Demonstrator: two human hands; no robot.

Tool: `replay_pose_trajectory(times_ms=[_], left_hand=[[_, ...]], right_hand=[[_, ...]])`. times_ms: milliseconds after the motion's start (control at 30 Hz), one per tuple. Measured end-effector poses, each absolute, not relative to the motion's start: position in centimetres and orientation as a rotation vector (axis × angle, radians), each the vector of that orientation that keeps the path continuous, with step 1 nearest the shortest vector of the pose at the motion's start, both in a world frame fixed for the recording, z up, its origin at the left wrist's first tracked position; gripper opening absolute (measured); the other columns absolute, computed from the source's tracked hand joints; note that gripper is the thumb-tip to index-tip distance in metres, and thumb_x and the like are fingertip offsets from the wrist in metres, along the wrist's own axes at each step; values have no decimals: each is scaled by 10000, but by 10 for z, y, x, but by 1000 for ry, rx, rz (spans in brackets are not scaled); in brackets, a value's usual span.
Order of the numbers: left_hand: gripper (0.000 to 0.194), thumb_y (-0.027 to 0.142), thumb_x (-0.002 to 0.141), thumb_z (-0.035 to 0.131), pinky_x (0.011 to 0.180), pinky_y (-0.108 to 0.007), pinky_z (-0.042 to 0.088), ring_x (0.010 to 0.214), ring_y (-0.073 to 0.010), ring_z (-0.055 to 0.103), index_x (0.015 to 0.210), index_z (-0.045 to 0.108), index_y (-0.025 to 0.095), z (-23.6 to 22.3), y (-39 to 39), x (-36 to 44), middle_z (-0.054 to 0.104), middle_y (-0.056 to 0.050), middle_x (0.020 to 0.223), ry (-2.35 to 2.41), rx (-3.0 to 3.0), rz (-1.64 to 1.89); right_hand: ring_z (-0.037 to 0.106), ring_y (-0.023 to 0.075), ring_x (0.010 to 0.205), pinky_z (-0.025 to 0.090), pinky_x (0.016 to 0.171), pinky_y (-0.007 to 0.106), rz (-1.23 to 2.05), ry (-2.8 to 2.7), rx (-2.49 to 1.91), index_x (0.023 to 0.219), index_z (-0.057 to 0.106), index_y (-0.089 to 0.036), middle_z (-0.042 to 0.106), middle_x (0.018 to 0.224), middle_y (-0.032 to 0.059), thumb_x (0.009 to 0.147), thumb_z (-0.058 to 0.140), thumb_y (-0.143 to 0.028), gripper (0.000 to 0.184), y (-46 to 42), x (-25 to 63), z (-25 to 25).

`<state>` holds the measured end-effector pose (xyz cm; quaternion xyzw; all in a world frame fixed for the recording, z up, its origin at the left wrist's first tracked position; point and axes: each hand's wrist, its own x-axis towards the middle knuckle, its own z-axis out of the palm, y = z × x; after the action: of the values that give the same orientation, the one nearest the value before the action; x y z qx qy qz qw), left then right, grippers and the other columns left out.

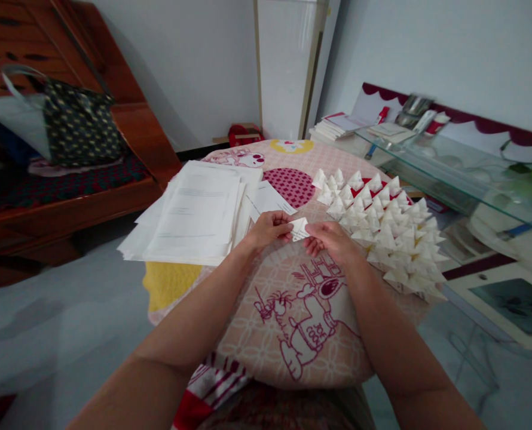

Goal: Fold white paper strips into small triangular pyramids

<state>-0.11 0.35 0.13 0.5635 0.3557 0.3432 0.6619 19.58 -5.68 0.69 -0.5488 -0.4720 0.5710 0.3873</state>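
Note:
Between my two hands is a small folded piece of white paper (299, 229) with printed lines on its lower part. My left hand (271, 230) pinches its left edge between thumb and fingers. On the other side, my right hand (331, 239) grips the right edge with the thumb on top and fingers curled below. Just beyond my left hand lies a loose printed paper strip (272, 198). A stack of printed paper sheets (194, 209) rests at the left of the round table. To the right stand many pointed folded paper pieces (382, 221), set in close rows.
A pink patterned cloth (293, 322) with cartoon figures covers the table. At the right is a glass-topped cabinet (463, 173) holding papers and small items. A wooden bench (144, 131) with a dotted bag (80, 122) stands at the left. A white upright cabinet (288, 65) is behind.

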Motion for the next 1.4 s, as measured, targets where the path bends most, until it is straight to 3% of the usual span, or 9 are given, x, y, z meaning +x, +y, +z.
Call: replay_pose_trajectory(times_ms=[100, 167, 367, 533, 833, 1000, 1133, 1267, 1400], left_hand=[[231, 229, 723, 824, 601, -206, 519, 605, -95, 635, 828, 654, 113, 2, 2, -2, 675, -3, 692, 681, 1275, 807], [259, 261, 708, 845, 643, -220, 530, 645, -102, 648, 823, 666, 113, 3, 1, -2, 690, -14, 723, 598, 1289, 826], [204, 216, 693, 841, 715, -247, 518, 697, -112, 651, 817, 712, 117, 8, -3, -2, 716, -29, 756, 489, 1346, 802], [209, 192, 682, 803, 691, -237, 504, 680, -109, 652, 867, 736, 120, 10, -4, -6, 726, -27, 765, 559, 1320, 690], [226, 205, 673, 779, 598, -211, 443, 606, -81, 568, 873, 731, 110, 1, 2, -6, 668, 0, 692, 726, 1398, 594], [148, 149, 649, 717, 557, -205, 411, 580, -80, 538, 792, 689, 117, -6, 5, -3, 634, 19, 668, 826, 1600, 569], [110, 124, 677, 660, 588, -218, 415, 601, -97, 550, 785, 677, 138, -7, 1, 1, 629, 26, 660, 929, 1879, 546], [169, 86, 656, 678, 634, -245, 412, 638, -116, 540, 811, 681, 152, -3, -5, 5, 619, 19, 695, 992, 2136, 604], [159, 56, 647, 666, 633, -247, 386, 635, -120, 520, 763, 664, 165, 0, -7, 4, 616, 21, 689, 949, 2224, 580]], right_hand=[[635, 150, 469, 513, 435, 249, 1553, -1093, -1320, 733, 681, -145, 717, 641, 94, 877, 616, -638, 517, -57, 193, 7], [642, 160, 471, 524, 443, 262, 1606, -1066, -1271, 763, 701, -136, 714, 630, 94, 884, 610, -625, 512, -58, 192, 8], [645, 138, 518, 519, 494, 247, 1689, -1029, -1124, 842, 744, -143, 729, 680, 44, 698, 827, -404, 309, -60, 189, 11], [595, 117, 509, 469, 471, 234, 1530, -938, -1210, 746, 723, -178, 688, 631, -7, 560, 855, -257, 241, -58, 190, 8], [564, 124, 425, 458, 388, 239, 1361, -1062, -1453, 673, 656, -183, 671, 563, 11, 666, 762, -182, 106, -60, 183, 8], [517, 107, 358, 338, 328, 198, 1315, -1251, -1648, 695, 631, -175, 621, 475, -10, 743, 725, -167, 105, -62, 180, 7], [519, 99, 406, 345, 397, 209, 1092, -1490, -1762, 676, 637, -186, 603, 500, -31, 761, 713, -151, 119, -61, 180, 8], [586, 148, 568, 417, 541, 265, 773, -1775, -1798, 638, 667, -204, 651, 596, 12, 716, 763, -148, 136, -59, 180, 8], [600, 166, 631, 414, 603, 284, 691, -1894, -1744, 685, 707, -206, 696, 664, 27, 724, 736, -108, 110, -58, 181, 6]])
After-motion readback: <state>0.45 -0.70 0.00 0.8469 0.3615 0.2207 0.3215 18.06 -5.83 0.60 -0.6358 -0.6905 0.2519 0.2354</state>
